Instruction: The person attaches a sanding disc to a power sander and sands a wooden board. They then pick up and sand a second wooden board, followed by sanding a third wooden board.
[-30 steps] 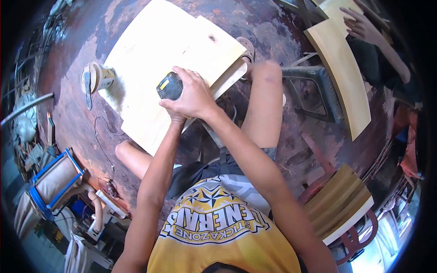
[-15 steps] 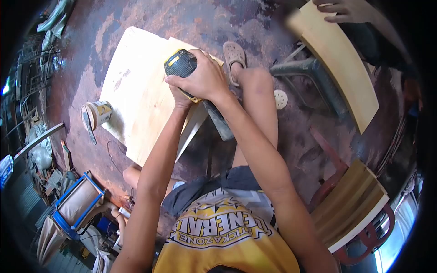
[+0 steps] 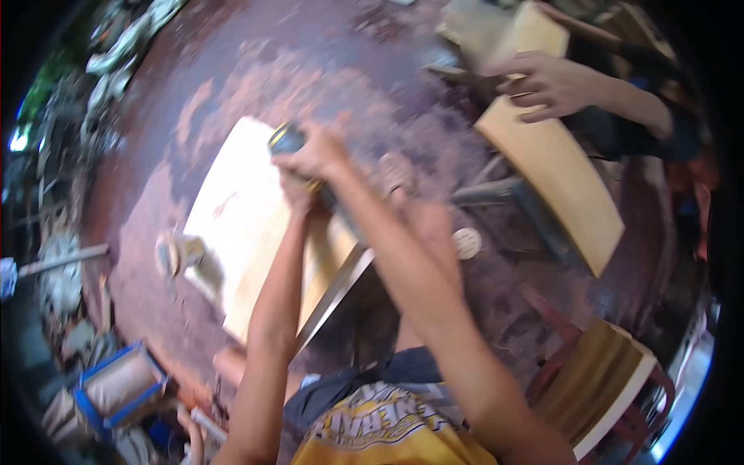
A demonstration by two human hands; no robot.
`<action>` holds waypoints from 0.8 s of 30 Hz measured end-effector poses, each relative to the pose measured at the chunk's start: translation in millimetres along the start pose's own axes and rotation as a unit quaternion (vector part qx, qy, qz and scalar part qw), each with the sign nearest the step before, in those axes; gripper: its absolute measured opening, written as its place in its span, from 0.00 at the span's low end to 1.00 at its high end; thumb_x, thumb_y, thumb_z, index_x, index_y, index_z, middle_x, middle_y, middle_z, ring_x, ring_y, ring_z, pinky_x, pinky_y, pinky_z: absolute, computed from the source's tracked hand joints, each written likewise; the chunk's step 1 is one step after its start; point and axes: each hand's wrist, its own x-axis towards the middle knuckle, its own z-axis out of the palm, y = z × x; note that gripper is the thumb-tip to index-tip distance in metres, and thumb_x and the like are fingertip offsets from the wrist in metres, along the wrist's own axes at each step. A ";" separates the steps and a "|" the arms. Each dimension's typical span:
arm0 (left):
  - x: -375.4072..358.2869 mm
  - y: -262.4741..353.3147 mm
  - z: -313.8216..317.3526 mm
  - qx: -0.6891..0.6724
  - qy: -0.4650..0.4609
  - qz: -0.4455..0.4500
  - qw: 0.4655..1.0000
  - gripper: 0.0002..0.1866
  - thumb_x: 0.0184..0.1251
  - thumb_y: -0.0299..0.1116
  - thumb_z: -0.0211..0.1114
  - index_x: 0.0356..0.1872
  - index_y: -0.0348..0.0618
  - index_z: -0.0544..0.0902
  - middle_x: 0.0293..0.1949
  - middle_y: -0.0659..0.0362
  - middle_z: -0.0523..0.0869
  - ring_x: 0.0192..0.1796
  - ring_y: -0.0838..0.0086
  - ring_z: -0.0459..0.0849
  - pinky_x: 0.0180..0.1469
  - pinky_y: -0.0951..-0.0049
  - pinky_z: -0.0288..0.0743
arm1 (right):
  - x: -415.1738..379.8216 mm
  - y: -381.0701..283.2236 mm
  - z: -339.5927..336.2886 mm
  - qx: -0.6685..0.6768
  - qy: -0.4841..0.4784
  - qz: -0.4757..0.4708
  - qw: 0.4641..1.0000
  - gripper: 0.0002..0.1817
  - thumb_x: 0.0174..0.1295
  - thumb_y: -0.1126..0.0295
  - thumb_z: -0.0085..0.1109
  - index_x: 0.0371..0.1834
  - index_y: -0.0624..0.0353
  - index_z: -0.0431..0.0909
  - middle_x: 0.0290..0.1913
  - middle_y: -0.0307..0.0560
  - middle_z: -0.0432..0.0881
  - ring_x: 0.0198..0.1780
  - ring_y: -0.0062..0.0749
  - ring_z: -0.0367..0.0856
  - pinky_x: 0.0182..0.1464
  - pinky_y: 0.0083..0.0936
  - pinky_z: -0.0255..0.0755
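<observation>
A black and yellow power tool [image 3: 288, 139] rests on a pale wooden board [image 3: 246, 203] in front of me. My right hand [image 3: 319, 152] is wrapped round its top. Below it, my left hand [image 3: 298, 191] grips the tool's lower side, its fingers partly hidden. The frame is blurred by motion. A white board edge [image 3: 335, 298] shows beside my left forearm. At the left of the boards is a tub [image 3: 180, 254] with a label.
At upper right a co-worker's hand [image 3: 546, 85] is on a curved wooden panel [image 3: 562, 174] over a dark stool [image 3: 542, 221]. A curved wooden piece [image 3: 593, 384] lies on a red chair [image 3: 639, 422]. A blue-framed item [image 3: 122, 385] stands lower left.
The view has shifted, so the boards and tub appear lower. The tool sits nearer the board's far edge, with more of the near edge showing. The co-worker's hand has moved down and left.
</observation>
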 end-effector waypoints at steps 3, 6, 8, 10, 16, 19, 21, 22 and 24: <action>-2.9 23.7 -12.0 -0.120 -0.011 -0.133 0.984 0.39 0.53 0.48 0.77 0.63 0.38 0.72 0.51 0.51 0.86 0.51 0.62 0.85 0.54 0.60 0.78 | 2.7 1.9 16.5 -0.027 -0.013 -0.009 1.000 0.53 0.30 0.39 0.82 0.61 0.59 0.78 0.54 0.60 0.85 0.54 0.48 0.86 0.58 0.35 0.79; -12.7 21.5 -40.6 -0.038 -0.016 -0.079 0.996 0.36 0.53 0.48 0.78 0.58 0.36 0.75 0.50 0.51 0.85 0.50 0.65 0.84 0.53 0.61 0.77 | -12.5 -3.1 32.6 0.023 -0.052 0.002 0.998 0.54 0.30 0.41 0.83 0.62 0.63 0.77 0.54 0.65 0.85 0.53 0.50 0.86 0.58 0.35 0.79; -19.1 -23.8 -43.2 -0.165 -0.002 -0.109 0.980 0.32 0.61 0.46 0.72 0.61 0.38 0.75 0.51 0.53 0.85 0.50 0.63 0.84 0.53 0.62 0.78 | -22.1 -3.0 48.3 0.016 -0.067 -0.006 0.998 0.56 0.34 0.44 0.81 0.71 0.57 0.70 0.59 0.69 0.81 0.57 0.54 0.84 0.61 0.38 0.77; -25.0 -17.0 -55.6 -0.158 -0.012 -0.118 0.980 0.30 0.62 0.45 0.71 0.60 0.37 0.76 0.52 0.53 0.85 0.51 0.63 0.84 0.54 0.62 0.78 | -53.8 -25.1 43.9 -0.043 -0.064 -0.011 0.997 0.56 0.40 0.46 0.76 0.77 0.50 0.64 0.65 0.74 0.74 0.58 0.62 0.82 0.64 0.44 0.75; -38.7 3.1 -67.4 -0.116 -0.050 -0.082 0.989 0.24 0.64 0.41 0.69 0.56 0.37 0.78 0.53 0.52 0.84 0.53 0.62 0.82 0.56 0.63 0.76 | -117.0 -51.7 76.8 -0.257 -0.003 -0.201 0.945 0.31 0.50 0.66 0.65 0.61 0.61 0.76 0.52 0.72 0.81 0.52 0.59 0.84 0.53 0.48 0.80; -84.6 -10.0 -94.1 -0.085 -0.065 -0.089 0.990 0.22 0.65 0.39 0.67 0.55 0.37 0.79 0.53 0.51 0.84 0.54 0.62 0.81 0.57 0.63 0.75 | -120.4 -36.7 97.4 -0.275 -0.086 -0.146 0.946 0.23 0.52 0.70 0.63 0.53 0.66 0.80 0.49 0.72 0.82 0.52 0.57 0.85 0.52 0.48 0.81; -96.8 71.5 -157.3 0.034 -0.132 -0.145 0.980 0.23 0.58 0.37 0.70 0.52 0.36 0.80 0.56 0.45 0.81 0.58 0.55 0.78 0.62 0.61 0.73 | -99.9 -31.5 113.9 -0.367 -0.201 -0.167 0.893 0.38 0.46 0.55 0.69 0.61 0.60 0.72 0.59 0.67 0.74 0.55 0.62 0.79 0.55 0.48 0.78; -103.3 54.1 -176.6 0.049 -0.101 0.065 0.992 0.26 0.50 0.35 0.70 0.53 0.37 0.80 0.57 0.41 0.80 0.59 0.49 0.77 0.64 0.57 0.72 | -124.2 -47.6 112.6 -0.411 -0.102 -0.235 0.875 0.33 0.45 0.55 0.70 0.55 0.55 0.73 0.55 0.61 0.76 0.54 0.59 0.80 0.53 0.48 0.79; -98.4 87.0 -230.2 0.114 -0.024 0.150 0.982 0.29 0.46 0.33 0.70 0.54 0.37 0.80 0.56 0.43 0.80 0.60 0.46 0.78 0.64 0.53 0.71 | -138.5 -68.9 113.1 -0.372 -0.105 -0.211 0.898 0.33 0.44 0.58 0.71 0.56 0.54 0.73 0.52 0.58 0.76 0.52 0.56 0.80 0.53 0.47 0.80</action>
